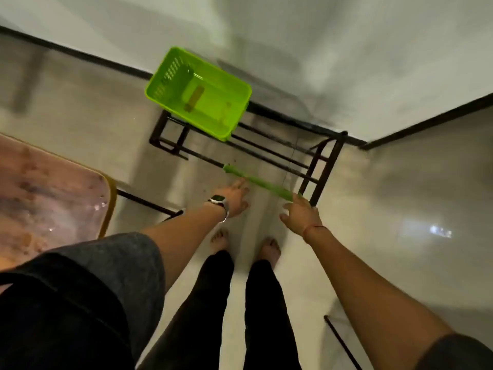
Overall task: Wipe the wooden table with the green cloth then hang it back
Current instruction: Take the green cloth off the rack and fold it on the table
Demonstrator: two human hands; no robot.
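Green cloth (260, 182) lies along the rack's (324, 161) front bar, axis upper-left to lower-right; both hands at it w/ fingers spread, left hand (236, 196) mid-cloth, right hand (300, 213) at near end.

The cloth (262, 184) hangs over the rack's (317, 166) near rail, basket (198, 93) behind, table (50, 193) left.

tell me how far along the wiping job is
Near the end, it seems. The green cloth lies draped along the front bar of the dark metal rack, with the left hand and right hand at it. The glossy wooden table sits aside, untouched; whether it was wiped cannot be told. Left: letting go.
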